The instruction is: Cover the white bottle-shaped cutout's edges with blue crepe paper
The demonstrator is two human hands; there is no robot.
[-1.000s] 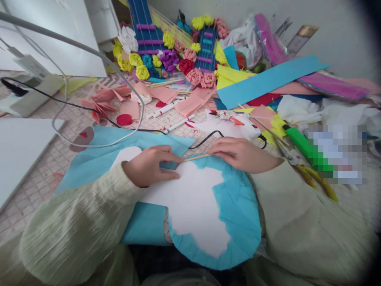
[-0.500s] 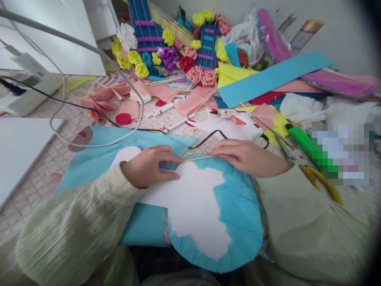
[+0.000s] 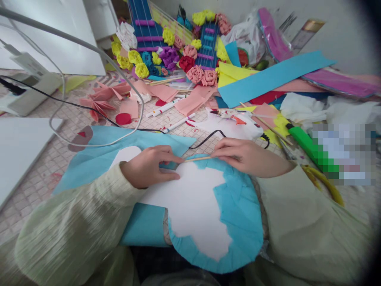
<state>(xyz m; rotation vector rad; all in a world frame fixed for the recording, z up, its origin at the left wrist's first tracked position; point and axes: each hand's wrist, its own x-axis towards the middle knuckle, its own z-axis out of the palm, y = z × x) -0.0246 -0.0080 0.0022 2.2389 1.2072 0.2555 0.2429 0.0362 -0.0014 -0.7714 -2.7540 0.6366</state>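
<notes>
A white cardboard shape (image 3: 193, 202) lies before me, partly covered with light blue crepe paper (image 3: 238, 210). My left hand (image 3: 149, 165) rests on it with fingers curled, pinching a fold of blue paper at the tip of a thin wooden stick (image 3: 196, 159). My right hand (image 3: 241, 155) is closed around the other end of that stick, which lies flat across the top edge of the shape. A larger blue paper sheet (image 3: 98, 155) spreads to the left under my forearm.
Paper roses (image 3: 193, 73), pink paper scraps (image 3: 190, 103), markers (image 3: 178, 124) and blue card strips (image 3: 268, 79) crowd the far side. A green-handled tool (image 3: 300, 141) lies at right. A black cable (image 3: 74, 105) and white cable (image 3: 89, 49) cross the tiled surface. White boards (image 3: 20, 147) stand at left.
Almost nothing: both hands stay on the stick and paper; the view has shifted a little.
</notes>
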